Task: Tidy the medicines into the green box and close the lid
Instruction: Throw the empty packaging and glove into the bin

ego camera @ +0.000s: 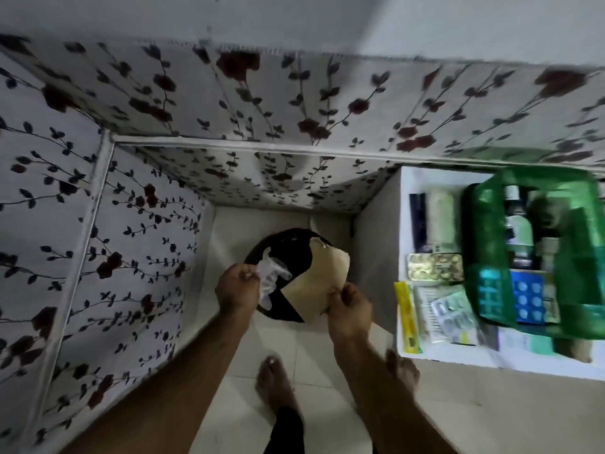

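Observation:
The green see-through box (586, 257) stands open on a white table (404, 198) at the right, with bottles and blister packs inside. More medicine strips lie beside it: a gold blister pack (433, 266), a silver strip (453, 314) and a yellow strip (407, 317). Over a black bin (294, 253) on the floor, my left hand (237, 288) pinches a crumpled clear plastic wrapper (270, 276). My right hand (350, 309) grips the edge of a tan paper bag (319, 280).
A wardrobe with a floral fabric cover (98, 224) fills the left and the back. My bare feet (275, 385) stand on pale floor tiles below the bin. A dark box and a pale roll (442, 221) lie on the table behind the gold pack.

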